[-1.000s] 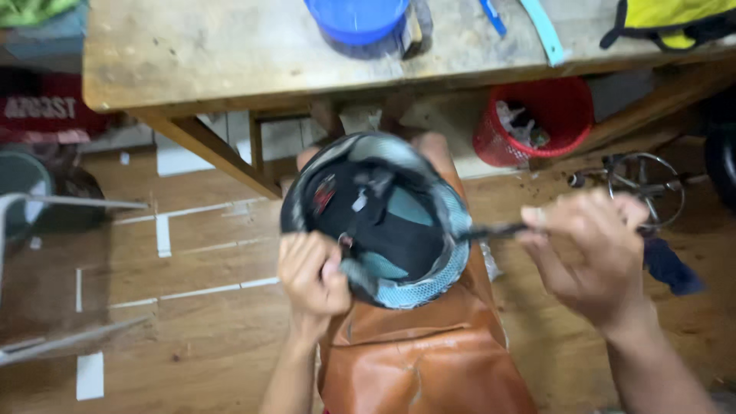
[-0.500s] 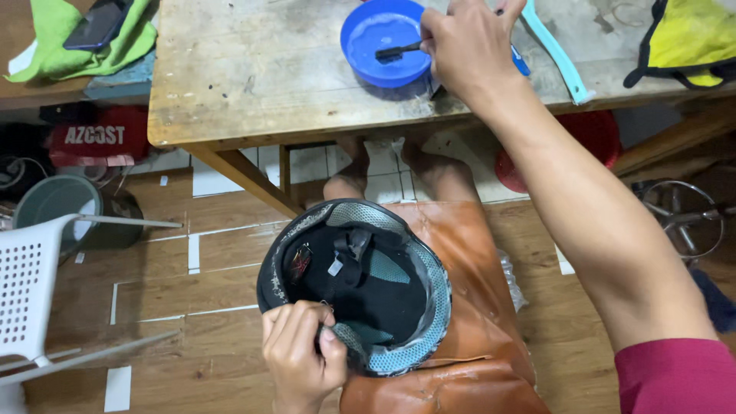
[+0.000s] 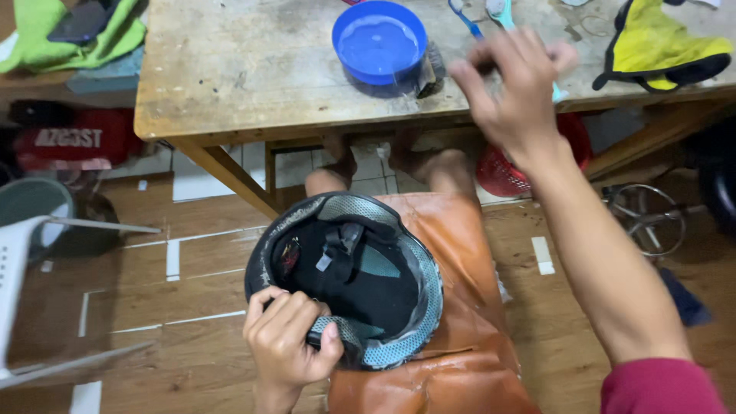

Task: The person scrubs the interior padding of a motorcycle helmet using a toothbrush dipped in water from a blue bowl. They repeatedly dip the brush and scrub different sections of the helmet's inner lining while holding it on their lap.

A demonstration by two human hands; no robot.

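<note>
Left hand (image 3: pixel 287 341) clenched on upturned helmet (image 3: pixel 349 280) rim, resting on leather apron (image 3: pixel 452 307) in lap. Right hand (image 3: pixel 517 92) released, empty, fingers spread over bench (image 3: pixel 230 69) beside blue bowl (image 3: pixel 379 42). Best: keep helmet steady, opening up.

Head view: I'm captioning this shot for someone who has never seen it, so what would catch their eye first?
The upturned helmet on the person's lap, dark padding showing, gripped at its near rim by the left hand. Next, the right hand, blurred and open, raised over the worn wooden table's front edge. On the table beside it stands a bright blue bowl, with a yellow and black cloth piece at far right.
</note>
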